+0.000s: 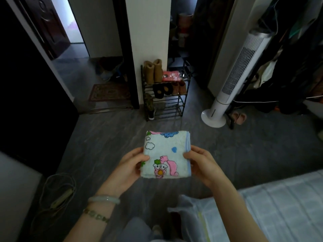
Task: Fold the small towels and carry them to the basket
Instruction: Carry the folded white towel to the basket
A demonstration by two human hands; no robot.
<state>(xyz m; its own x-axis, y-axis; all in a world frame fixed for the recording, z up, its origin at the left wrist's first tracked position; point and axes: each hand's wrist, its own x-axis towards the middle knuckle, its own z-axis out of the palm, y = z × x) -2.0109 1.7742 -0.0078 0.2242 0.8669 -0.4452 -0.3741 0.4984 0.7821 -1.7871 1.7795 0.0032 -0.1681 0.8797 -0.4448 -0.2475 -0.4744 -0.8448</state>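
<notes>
Between both hands, above the grey floor point(97, 147): small pale-blue terry towel with cartoon print point(166, 154), folded to a thick square. Left hand point(129, 168) and right hand point(202, 165) each pinch 1 side edge, thumbs on top. Risk: stacked layers at right edge could slip, fold springs open. Nap soft, fluffy. Basket not visible.

Readable text: none anywhere in view.
Towel point(167, 154) print: cartoon figures, clouds and a heart only, no lettering.
Fan point(234, 79) at 2 o'clock: no legible brand or label.
</notes>
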